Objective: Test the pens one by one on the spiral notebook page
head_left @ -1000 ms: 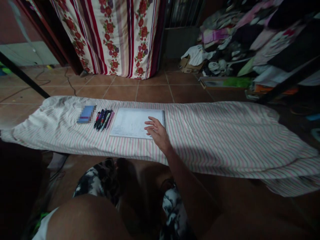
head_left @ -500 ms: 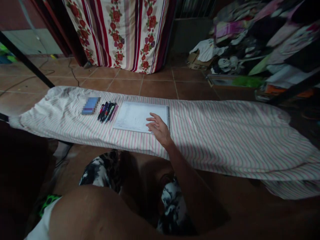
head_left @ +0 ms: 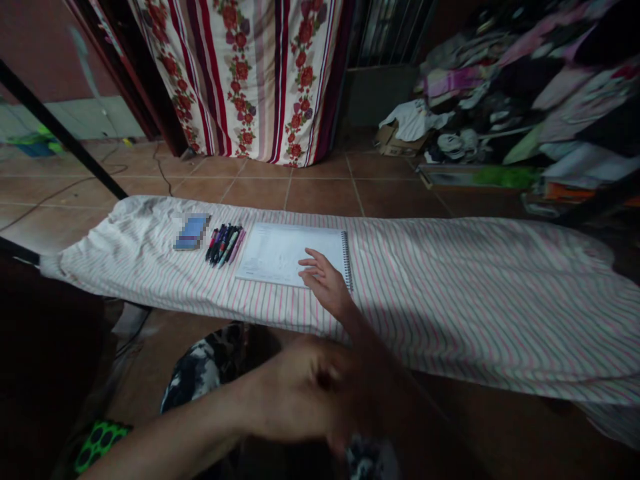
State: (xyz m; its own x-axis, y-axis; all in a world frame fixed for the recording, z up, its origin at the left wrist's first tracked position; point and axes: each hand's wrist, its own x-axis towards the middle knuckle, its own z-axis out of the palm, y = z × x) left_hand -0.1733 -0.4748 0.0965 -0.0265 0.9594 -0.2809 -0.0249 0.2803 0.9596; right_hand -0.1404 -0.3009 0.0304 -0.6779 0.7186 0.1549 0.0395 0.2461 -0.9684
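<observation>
My right hand (head_left: 324, 280) hovers over or rests on the right part of a spiral notebook (head_left: 275, 250); I cannot tell which. Its fingers are spread and hold nothing. Nearer to me, my left hand (head_left: 310, 387) reaches across and meets or overlaps my right forearm. It is blurred and its fingers are mostly hidden. The notebook lies with its wire binding on the right, its pale page marked with faint lines. Left of it is a row of several pens (head_left: 225, 245), and beyond them a blue, pixelated flat object (head_left: 192, 232).
A striped cloth (head_left: 450, 287) covers the long surface in front of me. Behind hangs a floral curtain (head_left: 245, 80) above a tiled floor (head_left: 320, 190). Clothes (head_left: 500, 87) are piled at the back right, near a cardboard box (head_left: 395, 140). Dark bars slant at both sides.
My left hand has come into view and moved across to my right forearm. My right hand stays at the notebook with fingers spread. The scene sits lower as the view has tilted up.
</observation>
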